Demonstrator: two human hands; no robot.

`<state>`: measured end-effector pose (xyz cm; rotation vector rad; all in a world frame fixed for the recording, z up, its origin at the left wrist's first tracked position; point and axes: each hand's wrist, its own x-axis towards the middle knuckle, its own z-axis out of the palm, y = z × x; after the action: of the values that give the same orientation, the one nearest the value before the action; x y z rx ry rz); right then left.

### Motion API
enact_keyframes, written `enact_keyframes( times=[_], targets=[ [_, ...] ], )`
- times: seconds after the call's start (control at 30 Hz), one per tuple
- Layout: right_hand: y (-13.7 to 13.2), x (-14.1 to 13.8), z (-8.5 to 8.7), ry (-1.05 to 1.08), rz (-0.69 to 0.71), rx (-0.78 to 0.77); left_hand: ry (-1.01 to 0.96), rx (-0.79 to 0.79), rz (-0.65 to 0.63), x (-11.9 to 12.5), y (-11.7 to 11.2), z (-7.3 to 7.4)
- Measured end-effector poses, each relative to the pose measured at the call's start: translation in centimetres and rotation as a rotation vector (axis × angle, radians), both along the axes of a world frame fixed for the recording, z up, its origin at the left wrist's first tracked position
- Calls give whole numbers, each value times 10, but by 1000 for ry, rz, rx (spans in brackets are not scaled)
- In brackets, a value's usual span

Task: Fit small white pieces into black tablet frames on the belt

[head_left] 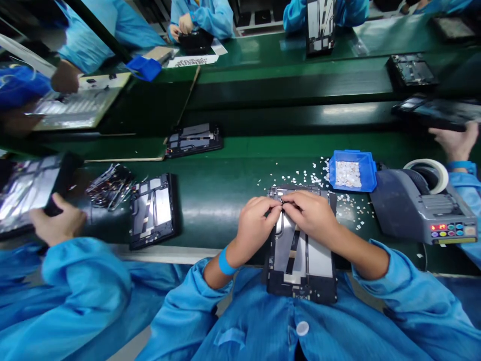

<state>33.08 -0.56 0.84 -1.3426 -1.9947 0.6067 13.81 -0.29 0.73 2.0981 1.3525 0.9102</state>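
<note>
An open tablet chassis (300,260) lies lengthwise in front of me, its near end over the bench edge against my blue smock. My left hand (257,223) and my right hand (311,215) meet above its upper half. Both are closed in a pinch on a tiny piece between the fingertips, too small to name. A blue band is on my left wrist.
A blue tray (353,170) of small white pieces sits right of my hands, with loose pieces scattered around. A grey tape dispenser (421,205) stands far right. Another chassis (154,210) and a pile of cables (108,185) lie left. Co-workers in blue sit on both sides and across.
</note>
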Motion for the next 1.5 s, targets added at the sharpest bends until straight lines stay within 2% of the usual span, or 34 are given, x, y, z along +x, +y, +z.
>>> enact_keyframes(
  times=[0.13, 0.27, 0.33, 0.4, 0.53, 0.57, 0.6, 0.67, 0.77, 0.87, 0.97, 1.17, 1.23, 1.3, 1.4, 1.43, 1.5],
  targets=[
    [3, 3, 4, 9, 3, -55, 37, 86, -39, 1, 1, 0],
    [4, -7, 2, -36, -76, -23, -11, 29, -34, 4, 2, 1],
    [6, -4, 4, -106, -123, 18, -50, -32, -5, 5, 4, 2],
    [11, 18, 9, -191, -225, 51, -122, -139, 37, 5, 6, 1],
    [21, 97, 21, -467, -658, -3, -384, -415, 85, 1, 15, -9],
    [21, 112, 23, -523, -697, -21, -444, -460, 93, 0, 17, -12],
    [20, 120, 23, -551, -691, -17, -490, -489, 100, 0, 19, -15],
    [12, 113, 20, -501, -540, 37, -543, -518, 110, 2, 20, -19],
    [-3, 58, 12, -304, -210, 134, -570, -528, 114, 7, 19, -20],
    [-6, 3, 3, -225, -78, 147, -553, -491, 121, 8, 15, -18],
    [-1, -17, -1, -225, -82, 81, -480, -402, 142, 7, 11, -16],
    [-2, -17, -2, -223, -168, 63, -331, -149, 134, 9, 0, -10],
    [-3, -23, -2, -211, -188, 50, -317, -113, 117, 10, -2, -9],
    [0, -22, -1, -182, -175, 0, -321, -147, 103, 10, -2, -10],
    [9, 5, 4, -142, -186, -62, -378, -279, 117, 7, 2, -15],
    [12, 23, 8, -144, -244, -62, -409, -330, 124, 6, 3, -16],
    [16, 63, 15, -200, -455, -44, -463, -412, 129, 3, 6, -17]
  ],
)
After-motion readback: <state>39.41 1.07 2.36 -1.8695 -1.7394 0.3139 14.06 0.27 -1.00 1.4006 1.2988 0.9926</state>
